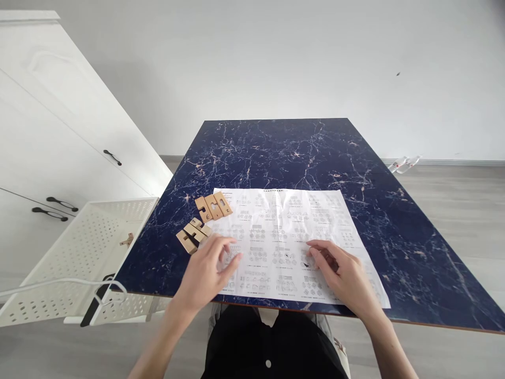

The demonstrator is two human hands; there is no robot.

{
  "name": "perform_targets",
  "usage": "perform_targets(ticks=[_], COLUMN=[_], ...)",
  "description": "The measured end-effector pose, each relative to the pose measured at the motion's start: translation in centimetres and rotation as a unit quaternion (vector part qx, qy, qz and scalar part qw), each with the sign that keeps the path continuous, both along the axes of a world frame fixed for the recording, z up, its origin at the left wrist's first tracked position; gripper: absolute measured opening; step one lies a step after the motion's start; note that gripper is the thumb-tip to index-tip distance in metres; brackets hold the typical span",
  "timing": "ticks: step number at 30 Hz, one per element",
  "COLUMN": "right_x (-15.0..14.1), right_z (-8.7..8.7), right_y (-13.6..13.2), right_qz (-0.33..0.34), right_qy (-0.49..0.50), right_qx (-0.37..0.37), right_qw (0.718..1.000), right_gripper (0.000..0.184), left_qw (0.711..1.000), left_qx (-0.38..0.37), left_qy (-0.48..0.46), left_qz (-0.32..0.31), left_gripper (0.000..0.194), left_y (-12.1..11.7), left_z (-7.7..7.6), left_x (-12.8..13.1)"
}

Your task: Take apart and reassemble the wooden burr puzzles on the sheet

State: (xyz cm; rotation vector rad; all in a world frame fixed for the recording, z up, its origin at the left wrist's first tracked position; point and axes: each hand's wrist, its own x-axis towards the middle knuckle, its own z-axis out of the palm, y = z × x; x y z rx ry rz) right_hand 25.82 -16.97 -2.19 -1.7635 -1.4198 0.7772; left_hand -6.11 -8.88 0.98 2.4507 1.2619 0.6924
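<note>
A large creased white instruction sheet (272, 231), printed with rows of small diagrams, lies flat on the dark blue table. My left hand (209, 266) rests at its left side, thumb and fingers apart, with nothing seen in it. Just beyond those fingers sits a group of notched wooden puzzle pieces (193, 231), partly hidden by the hand. Farther back, three flat wooden pieces (214, 206) with cut-outs and written numbers stand side by side over the sheet's upper left corner. On the sheet's right part, my right hand (343, 271) has loosely bent fingers, apart and holding nothing visible.
The blue marble-patterned table (276, 152) has its near edge against my body. Left of it stand a white perforated basket (67, 258) with a white cable (59, 282) across it, and a white cabinet (79, 131). Clear bottles (406, 164) are beyond the right edge.
</note>
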Motion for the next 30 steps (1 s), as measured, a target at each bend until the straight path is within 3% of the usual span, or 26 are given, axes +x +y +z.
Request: perform_targets(ticks=[3,10,30], right_x=[-0.2,-0.3,-0.1], right_z=[0.0,0.1,0.0], right_y=[-0.1,-0.4,-0.6], right_qz=[-0.006,-0.016,-0.013], right_qy=[0.004,0.010,0.014], right_qx=[0.008,0.005,-0.017], right_qw=[1.000,1.000,1.000], right_gripper=[0.043,0.044,0.038], left_qw=[0.997,0.990,0.983], left_qx=[-0.067,-0.125,-0.170], left_qy=[-0.002,-0.059,-0.074], left_qz=[-0.048,-0.008,0.008], left_gripper=[0.020,0.028,0.030], left_y=[-0.9,-0.6,-0.6], left_z=[-0.3,-0.5,-0.7], left_x=[1.5,1.8,1.4])
